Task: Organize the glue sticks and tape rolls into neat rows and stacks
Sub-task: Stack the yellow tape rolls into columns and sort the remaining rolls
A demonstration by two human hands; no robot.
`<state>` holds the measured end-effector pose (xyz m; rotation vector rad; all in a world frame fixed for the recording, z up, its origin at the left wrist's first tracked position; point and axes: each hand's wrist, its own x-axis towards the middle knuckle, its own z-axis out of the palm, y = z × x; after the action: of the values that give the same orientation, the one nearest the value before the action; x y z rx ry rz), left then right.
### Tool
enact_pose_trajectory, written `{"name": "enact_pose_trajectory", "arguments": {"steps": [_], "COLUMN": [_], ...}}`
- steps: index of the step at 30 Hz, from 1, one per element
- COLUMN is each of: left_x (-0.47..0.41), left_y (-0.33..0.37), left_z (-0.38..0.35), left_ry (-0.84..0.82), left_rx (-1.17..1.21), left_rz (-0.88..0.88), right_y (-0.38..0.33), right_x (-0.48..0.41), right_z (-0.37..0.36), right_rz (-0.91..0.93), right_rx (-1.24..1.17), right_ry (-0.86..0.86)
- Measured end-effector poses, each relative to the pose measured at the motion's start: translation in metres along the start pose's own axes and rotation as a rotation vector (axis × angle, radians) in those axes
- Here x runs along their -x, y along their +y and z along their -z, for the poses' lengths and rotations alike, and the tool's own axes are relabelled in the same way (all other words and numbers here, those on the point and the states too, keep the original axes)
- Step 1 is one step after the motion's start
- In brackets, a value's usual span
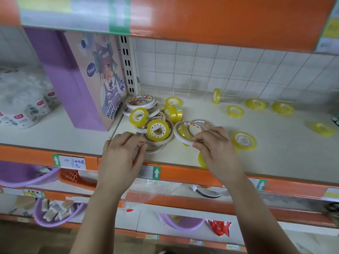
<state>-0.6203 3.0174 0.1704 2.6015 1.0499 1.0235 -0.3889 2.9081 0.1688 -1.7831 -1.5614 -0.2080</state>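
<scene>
Your fingers (199, 138) on left hand (119, 154) and right hand (216, 149) are gripping white tape rolls (194, 130), while most yellow rolls (244, 140) are lying scattered.

I count six loose yellow tape rolls (243, 141) on the right half of the shelf (275, 154): five lie flat, and one stands on edge by the far wall. The heap at the left holds at least four more. Two others show only partly around my right hand (218, 149), so about twelve in all. The white tape rolls (141, 102) overlap too much for an exact count, but I make out at least seven. At far left stands one purple box (73, 85). On the lower shelves I see three purple basins (18, 174) and one orange basket (73, 177).
</scene>
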Motion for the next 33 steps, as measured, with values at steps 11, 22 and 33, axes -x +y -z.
{"name": "enact_pose_trajectory", "arguments": {"steps": [11,22,33], "left_x": [-0.025,-0.059,-0.068], "left_y": [0.038,0.098,0.1], "left_z": [-0.014,-0.083,-0.096], "left_ry": [0.068,-0.226,-0.299], "left_rx": [0.112,0.022,-0.097], "left_rz": [-0.136,-0.278,-0.216], "right_y": [0.008,0.044,0.06], "right_x": [0.003,0.03,0.043], "right_z": [0.028,0.064,0.075], "right_rz": [-0.06,-0.151,-0.13], "right_rx": [-0.05,0.015,0.122], "right_ry": [0.123,0.209,0.243]}}
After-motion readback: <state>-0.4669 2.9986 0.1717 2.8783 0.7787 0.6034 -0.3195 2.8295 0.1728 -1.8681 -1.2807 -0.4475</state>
